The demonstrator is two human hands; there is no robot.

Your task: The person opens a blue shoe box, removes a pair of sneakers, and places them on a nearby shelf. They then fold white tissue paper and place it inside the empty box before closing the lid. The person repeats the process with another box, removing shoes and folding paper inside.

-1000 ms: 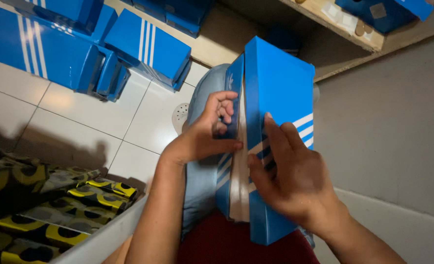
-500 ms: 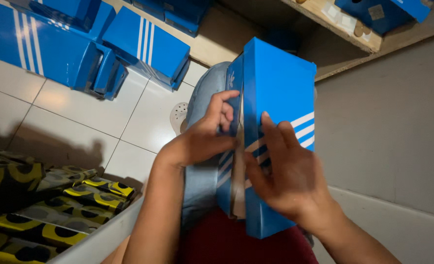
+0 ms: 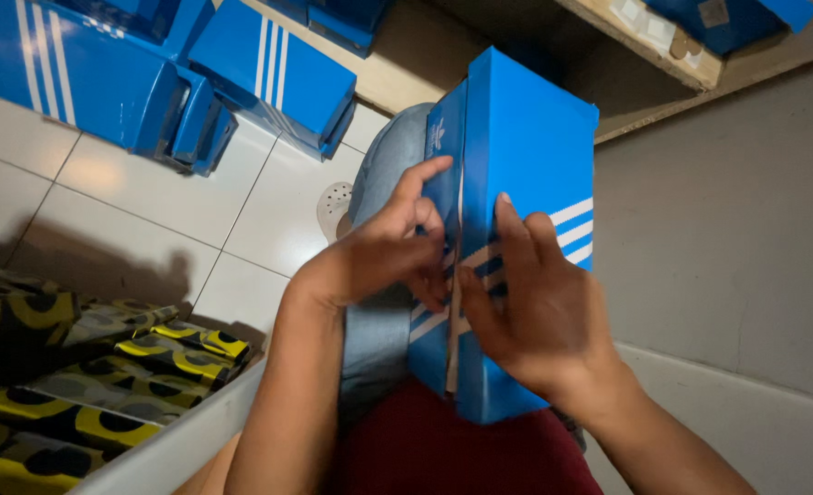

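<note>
The head view looks straight down at a seated person's lap. A blue shoebox [image 3: 526,156] with white stripes stands on edge on the person's thigh, which is clothed in grey-blue denim [image 3: 379,330], just above a dark red garment [image 3: 434,449]. The box's lid side faces left, and a narrow seam shows between lid and base.

The left hand [image 3: 384,252] lies against the lid side of the box, fingers curled loosely around the edge, the index finger stretched upward along it. It grips the box lightly, half closed.

The right hand [image 3: 539,307] presses flat on the striped side of the box, fingers spread and mostly open, the thumb hooked toward the seam. Together the two hands clasp the box between them.

On the white tiled floor [image 3: 150,211] at upper left lie several more blue striped boxes [image 3: 269,73], some open and leaning on one another. At lower left, a white tray or bin [image 3: 186,440] holds folded black-and-yellow patterned items [image 3: 86,385]. To the right rises a plain grey wall [image 3: 727,238], and above it a wooden shelf [image 3: 645,46] carries further blue boxes [image 3: 727,18].
</note>
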